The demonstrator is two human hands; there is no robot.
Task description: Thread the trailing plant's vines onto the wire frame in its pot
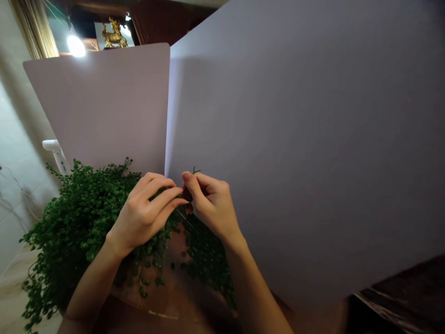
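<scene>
My right hand (212,200) is closed in a pinch, and a small green sprig (196,170) pokes out above its thumb and forefinger. Against it, my left hand (144,211) has its fingers drawn together, the tips meeting the right hand's fingers. What lies between the left fingertips is hidden. A thin shiny line (185,218), perhaps a slim tool or stem, runs below the fingertips. Left of and behind my left hand spreads a bushy plant (86,218) with many small round leaves. More cut or loose greenery (206,260) lies under my right wrist.
A round brownish tabletop (163,297) is below my hands. Two pale upright panels, one at the left (104,106) and a larger one at the right (306,139), stand close behind. A lit bulb (76,45) and a golden horse-like figurine (114,35) show above.
</scene>
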